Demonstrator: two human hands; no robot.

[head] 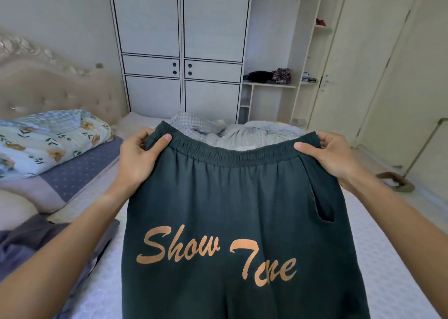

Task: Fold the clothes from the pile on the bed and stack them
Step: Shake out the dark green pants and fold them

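Note:
Dark green trousers (pixel 230 197) with orange script lettering hang spread out in front of me above the bed (pixel 388 258). My left hand (pixel 138 156) pinches the left end of the elastic waistband. At the right end of the waistband, my right hand (pixel 332 154) pinches the cloth beside a side pocket slit. Behind the trousers, a pile of pale checked clothes (pixel 230 132) lies crumpled at the far end of the bed. A grey garment (pixel 43 241) lies on the bed at my lower left.
A folded floral quilt (pixel 48 139) and a blue dotted pillow (pixel 82 166) lie by the padded headboard (pixel 60 91) on the left. A white wardrobe (pixel 181 52) and open shelves (pixel 269 83) stand behind the bed. A mop (pixel 397 183) rests on the floor at right.

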